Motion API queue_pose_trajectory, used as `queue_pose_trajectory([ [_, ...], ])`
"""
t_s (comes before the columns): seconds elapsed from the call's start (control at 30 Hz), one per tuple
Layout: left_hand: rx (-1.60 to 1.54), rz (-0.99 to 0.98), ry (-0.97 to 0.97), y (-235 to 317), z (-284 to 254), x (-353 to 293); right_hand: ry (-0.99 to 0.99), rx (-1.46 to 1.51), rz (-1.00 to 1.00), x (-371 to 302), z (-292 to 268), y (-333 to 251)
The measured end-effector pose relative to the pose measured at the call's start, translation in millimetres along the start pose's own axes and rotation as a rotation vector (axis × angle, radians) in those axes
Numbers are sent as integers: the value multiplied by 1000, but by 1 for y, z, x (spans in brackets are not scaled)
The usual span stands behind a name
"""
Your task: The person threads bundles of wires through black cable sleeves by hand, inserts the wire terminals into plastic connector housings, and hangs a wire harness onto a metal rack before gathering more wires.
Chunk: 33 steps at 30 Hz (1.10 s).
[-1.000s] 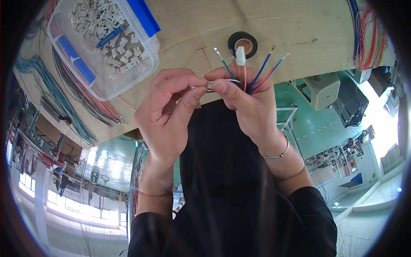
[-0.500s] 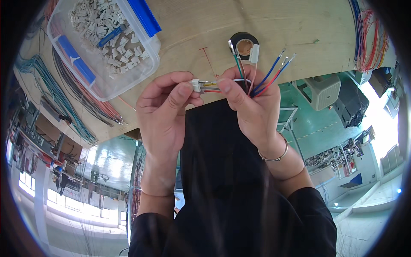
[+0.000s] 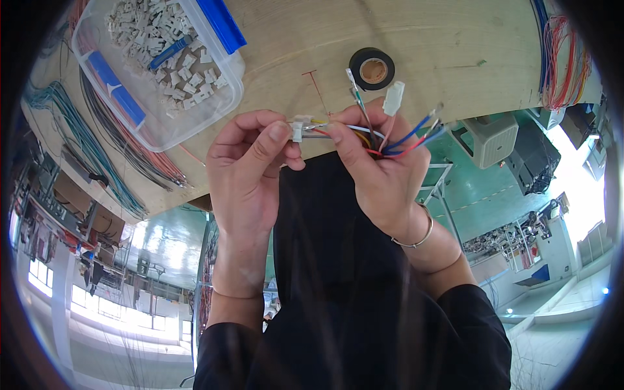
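Observation:
Between the thumb and fingers of my left hand (image 3: 250, 162) is a small white plastic connector housing (image 3: 298, 132). Several wires run from it across to my right hand (image 3: 383, 156), which pinches them near their terminal ends. The wire bundle (image 3: 389, 151) fans out of my right hand in blue, red, green, brown and other colours, some strands tipped with bare metal terminals. A second white connector (image 3: 394, 97) stands up on a pink wire above my right fingers. How far each terminal sits inside the held housing is too small to tell.
At the left, a clear plastic box (image 3: 227, 107) with blue clips holds many white connectors and a blue tool (image 3: 170, 52). A black tape roll (image 3: 372, 69) lies beyond my right hand. Wire bundles (image 3: 564, 62) lie at the right and left (image 3: 107, 156) of the wooden table (image 3: 442, 39).
The connector housing has turned in my left fingers. My right hand has rolled slightly, so the fanned wires and second connector have shifted and tilted, uncovering more of the tape roll.

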<state>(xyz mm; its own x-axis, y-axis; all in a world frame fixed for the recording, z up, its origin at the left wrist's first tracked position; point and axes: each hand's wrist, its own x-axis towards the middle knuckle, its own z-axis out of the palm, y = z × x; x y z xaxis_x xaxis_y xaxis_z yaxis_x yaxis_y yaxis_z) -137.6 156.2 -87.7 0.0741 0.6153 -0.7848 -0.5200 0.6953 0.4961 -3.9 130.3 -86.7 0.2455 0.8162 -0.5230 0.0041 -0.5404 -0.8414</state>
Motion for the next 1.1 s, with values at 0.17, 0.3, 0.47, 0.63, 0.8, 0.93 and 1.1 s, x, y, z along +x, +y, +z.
queue_pose_trajectory([
  [0.17,1,-10,5,1,1,0,81,-111,-105,0,4,2],
  [0.3,-49,-46,0,1,0,0,89,-123,-139,2,7,1],
  [0.47,-110,-93,-5,-1,-2,3,56,-169,-120,1,5,2],
  [0.63,-86,-48,16,1,0,3,52,-215,-160,3,5,-1],
  [0.8,130,65,39,3,4,0,45,-214,-377,2,8,4],
  [0.93,171,61,55,1,8,0,55,-214,-370,4,8,6],
  [1.1,113,-16,25,1,8,5,32,-110,-57,3,4,0],
])
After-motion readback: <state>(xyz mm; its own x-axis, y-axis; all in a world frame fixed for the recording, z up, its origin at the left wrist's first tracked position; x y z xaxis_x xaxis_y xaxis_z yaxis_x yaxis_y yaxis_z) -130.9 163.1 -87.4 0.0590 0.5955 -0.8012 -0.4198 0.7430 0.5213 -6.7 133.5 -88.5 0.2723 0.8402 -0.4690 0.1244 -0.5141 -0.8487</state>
